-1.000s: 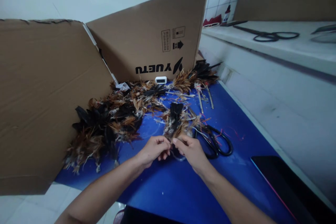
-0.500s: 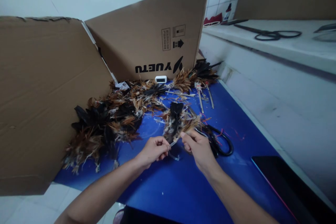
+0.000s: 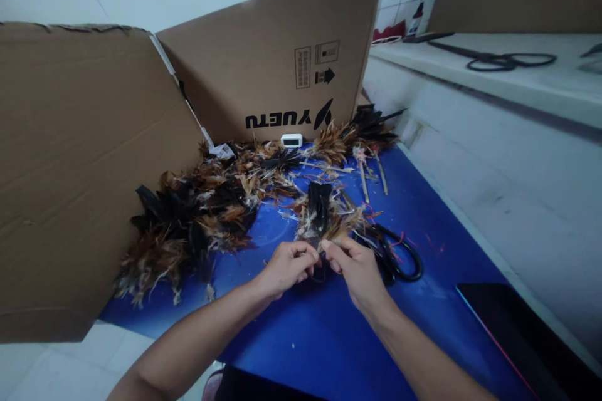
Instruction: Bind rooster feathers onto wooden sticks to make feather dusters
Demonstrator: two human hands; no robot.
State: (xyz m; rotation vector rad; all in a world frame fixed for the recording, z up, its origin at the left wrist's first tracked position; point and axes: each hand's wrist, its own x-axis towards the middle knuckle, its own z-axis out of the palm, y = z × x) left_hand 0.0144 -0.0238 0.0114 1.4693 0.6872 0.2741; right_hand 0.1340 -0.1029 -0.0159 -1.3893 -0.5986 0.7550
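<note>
My left hand (image 3: 292, 268) and my right hand (image 3: 355, 266) meet above the blue table (image 3: 301, 332), both closed in a pinch. Between their fingertips runs a thin strip (image 3: 320, 276), dark and curved where it hangs below; its kind is hard to make out. Just beyond the fingers lies a small pile of brown and pale feathers (image 3: 345, 216), with a bundle of black feathers (image 3: 320, 200) on it. Black-handled scissors (image 3: 409, 257) rest beside my right hand, partly covered by feathers.
A large feather heap (image 3: 197, 219) spreads along the left and back, against cardboard panels (image 3: 263, 69). A small white digital display (image 3: 291, 141) stands behind. Thin sticks (image 3: 364, 182) lie at back right. A dark flat device (image 3: 517, 332) is at right; more scissors (image 3: 503, 61) are on the ledge.
My hands have drawn closer together, the left moving right toward the right hand. The pale strip that showed between them is now mostly hidden, and a dark curve hangs below. The view has shifted slightly.
</note>
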